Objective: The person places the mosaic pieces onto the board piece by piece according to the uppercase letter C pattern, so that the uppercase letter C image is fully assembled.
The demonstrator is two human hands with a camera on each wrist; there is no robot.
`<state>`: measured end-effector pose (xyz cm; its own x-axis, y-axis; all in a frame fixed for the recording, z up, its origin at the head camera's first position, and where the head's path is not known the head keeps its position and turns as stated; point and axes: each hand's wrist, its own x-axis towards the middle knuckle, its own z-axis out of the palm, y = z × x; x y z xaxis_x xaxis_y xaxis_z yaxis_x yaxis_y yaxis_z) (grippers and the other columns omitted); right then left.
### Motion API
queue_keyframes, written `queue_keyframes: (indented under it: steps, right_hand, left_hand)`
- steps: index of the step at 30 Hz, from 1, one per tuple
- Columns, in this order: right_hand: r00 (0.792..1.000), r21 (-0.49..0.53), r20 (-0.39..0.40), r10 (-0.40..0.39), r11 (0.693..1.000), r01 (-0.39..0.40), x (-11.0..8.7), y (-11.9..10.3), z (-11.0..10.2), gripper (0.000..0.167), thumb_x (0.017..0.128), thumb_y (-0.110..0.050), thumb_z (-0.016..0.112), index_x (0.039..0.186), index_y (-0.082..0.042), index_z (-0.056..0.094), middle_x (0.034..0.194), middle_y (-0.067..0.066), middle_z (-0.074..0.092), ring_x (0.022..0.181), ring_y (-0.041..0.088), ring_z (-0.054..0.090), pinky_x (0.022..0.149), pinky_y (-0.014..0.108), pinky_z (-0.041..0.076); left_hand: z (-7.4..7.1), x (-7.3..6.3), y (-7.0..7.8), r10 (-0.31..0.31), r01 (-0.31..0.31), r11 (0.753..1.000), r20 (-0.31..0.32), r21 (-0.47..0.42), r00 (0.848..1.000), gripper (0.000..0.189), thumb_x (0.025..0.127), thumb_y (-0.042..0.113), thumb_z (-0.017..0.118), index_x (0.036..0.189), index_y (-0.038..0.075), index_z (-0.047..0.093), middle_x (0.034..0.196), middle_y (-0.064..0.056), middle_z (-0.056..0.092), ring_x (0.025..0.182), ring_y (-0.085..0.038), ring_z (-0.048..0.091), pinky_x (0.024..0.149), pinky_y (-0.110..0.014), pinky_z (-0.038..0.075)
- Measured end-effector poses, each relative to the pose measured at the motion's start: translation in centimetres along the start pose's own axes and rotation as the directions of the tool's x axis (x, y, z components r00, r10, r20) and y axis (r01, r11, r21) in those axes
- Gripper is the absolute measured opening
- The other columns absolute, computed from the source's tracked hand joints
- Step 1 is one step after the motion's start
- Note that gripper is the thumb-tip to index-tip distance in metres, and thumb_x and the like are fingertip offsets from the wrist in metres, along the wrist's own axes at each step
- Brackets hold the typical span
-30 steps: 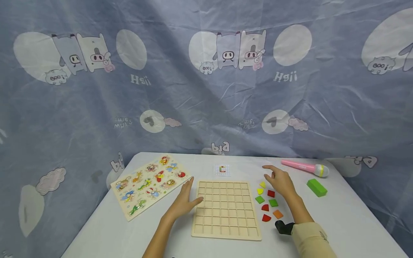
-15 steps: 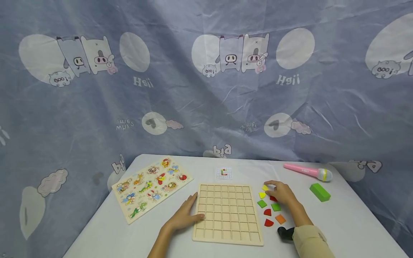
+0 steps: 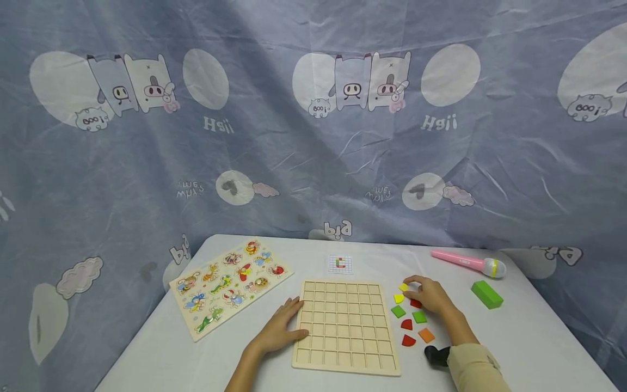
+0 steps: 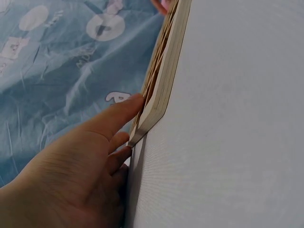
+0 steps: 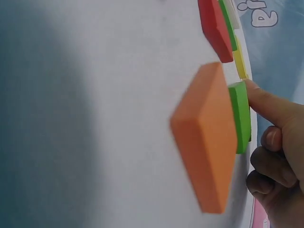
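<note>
My left hand (image 3: pixel 278 329) rests at the left side of a square wooden grid board (image 3: pixel 348 326). Its thumb lies over the rim while the relaxed fingers touch the side edge, seen close up in the left wrist view. Right of the board, my right hand (image 3: pixel 431 295) pinches a small yellow piece (image 3: pixel 404 287) between thumb and index finger at the table. The other fingers are curled in. Near that hand lie another yellow piece (image 3: pixel 399 298), green squares (image 3: pixel 419 317), a red square (image 3: pixel 416 304) partly hidden by the hand, red quarter-circles (image 3: pixel 409 340) and an orange square (image 3: pixel 426 335).
A wooden insect puzzle (image 3: pixel 230 286) lies at the left. A small pattern card (image 3: pixel 340 264) sits behind the board. At the right are a pink toy microphone (image 3: pixel 467 263) and a green block (image 3: pixel 487 294). A printed curtain (image 3: pixel 313 136) hangs behind the table.
My right hand came down from above the table onto the far yellow piece and has stayed there. My left hand settled against the board's left edge. The head view shifted slightly.
</note>
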<state>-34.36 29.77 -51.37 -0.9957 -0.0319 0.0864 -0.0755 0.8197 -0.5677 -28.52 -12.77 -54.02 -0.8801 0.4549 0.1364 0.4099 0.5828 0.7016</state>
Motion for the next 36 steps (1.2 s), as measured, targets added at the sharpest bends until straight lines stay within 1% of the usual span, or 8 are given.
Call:
queue_keyframes:
  steps: [5, 9, 15, 17, 21, 28, 33, 36]
  right_hand:
    - [0.999, 0.019, -0.042, 0.028, 0.999, -0.027, -0.5, -0.9, -0.2, 0.043, 0.081, -0.028, 0.071, 0.116, -0.009, 0.059, 0.061, 0.003, 0.038, 0.052, 0.016, 0.037, 0.047, 0.026, 0.032]
    - [0.995, 0.042, -0.092, -0.038, 0.998, 0.042, -1.4, -3.6, -0.5, 0.043, 0.081, -0.027, 0.071, 0.118, -0.010, 0.058, 0.055, 0.001, 0.035, 0.043, 0.013, 0.031, 0.038, 0.024, 0.029]
    - [0.979, 0.061, -0.119, -0.163, 0.983, 0.171, -2.2, -8.6, 0.0, 0.042, 0.079, -0.031, 0.072, 0.116, -0.014, 0.060, 0.051, -0.003, 0.035, 0.043, 0.009, 0.026, 0.037, 0.021, 0.026]
    - [0.977, 0.057, -0.112, -0.183, 0.980, 0.190, -2.2, -9.8, 0.5, 0.043, 0.078, -0.032, 0.072, 0.115, -0.014, 0.061, 0.050, -0.003, 0.036, 0.043, 0.008, 0.026, 0.037, 0.021, 0.026]
    - [0.980, 0.058, -0.083, -0.183, 0.980, 0.188, -2.1, -11.5, 1.6, 0.041, 0.078, -0.031, 0.072, 0.115, -0.015, 0.062, 0.051, -0.004, 0.036, 0.043, 0.008, 0.026, 0.038, 0.021, 0.025]
    - [0.982, 0.081, 0.005, -0.190, 0.979, 0.189, -1.6, -12.3, 3.9, 0.034, 0.078, -0.019, 0.075, 0.110, -0.013, 0.065, 0.049, -0.004, 0.034, 0.043, 0.009, 0.024, 0.040, 0.021, 0.022]
    - [0.982, 0.095, 0.074, -0.171, 0.982, 0.164, -1.4, -11.9, 5.3, 0.035, 0.078, -0.019, 0.074, 0.111, -0.012, 0.065, 0.051, -0.003, 0.041, 0.042, 0.008, 0.032, 0.039, 0.021, 0.028]
    - [0.981, 0.107, 0.084, -0.175, 0.980, 0.166, -1.4, -11.7, 5.8, 0.034, 0.078, -0.018, 0.074, 0.111, -0.012, 0.065, 0.052, -0.002, 0.044, 0.042, 0.008, 0.034, 0.038, 0.022, 0.030]
  left_hand:
    - [0.0, -0.1, 0.0, 0.012, -0.012, 1.000, -0.015, 0.000, 1.000, 0.081, 0.079, 0.047, 0.066, 0.141, 0.004, 0.035, 0.149, -0.014, 0.026, 0.137, -0.036, 0.015, 0.108, -0.056, 0.011]
    - [0.1, -0.3, -0.2, 0.031, -0.030, 0.999, -0.018, 0.017, 0.999, 0.081, 0.079, 0.047, 0.066, 0.140, 0.003, 0.036, 0.148, -0.015, 0.027, 0.137, -0.037, 0.016, 0.108, -0.056, 0.012]
    - [0.2, -0.3, -0.4, 0.018, -0.017, 1.000, -0.024, 0.022, 1.000, 0.080, 0.079, 0.048, 0.065, 0.141, 0.006, 0.037, 0.149, -0.012, 0.026, 0.137, -0.034, 0.016, 0.109, -0.054, 0.012]
    - [0.1, -0.2, -0.3, 0.023, -0.023, 1.000, -0.024, 0.019, 0.999, 0.079, 0.080, 0.047, 0.065, 0.141, 0.006, 0.037, 0.149, -0.012, 0.026, 0.137, -0.035, 0.016, 0.108, -0.055, 0.012]
    - [0.1, -0.2, -0.2, 0.029, -0.029, 1.000, -0.022, 0.013, 0.999, 0.079, 0.080, 0.047, 0.065, 0.141, 0.005, 0.037, 0.149, -0.013, 0.027, 0.137, -0.035, 0.016, 0.109, -0.055, 0.012]
    - [-0.1, -0.1, -0.2, 0.033, -0.032, 0.999, -0.023, 0.006, 0.999, 0.079, 0.080, 0.047, 0.065, 0.141, 0.005, 0.037, 0.149, -0.013, 0.026, 0.138, -0.034, 0.015, 0.110, -0.053, 0.011]
    - [-0.1, -0.2, -0.2, 0.026, -0.026, 1.000, -0.018, -0.004, 0.999, 0.079, 0.080, 0.047, 0.065, 0.141, 0.005, 0.037, 0.149, -0.013, 0.026, 0.138, -0.034, 0.015, 0.109, -0.054, 0.011]
    - [-0.1, -0.2, -0.2, 0.025, -0.025, 1.000, -0.019, -0.009, 1.000, 0.079, 0.080, 0.047, 0.065, 0.141, 0.005, 0.037, 0.149, -0.013, 0.027, 0.138, -0.034, 0.015, 0.109, -0.053, 0.011]
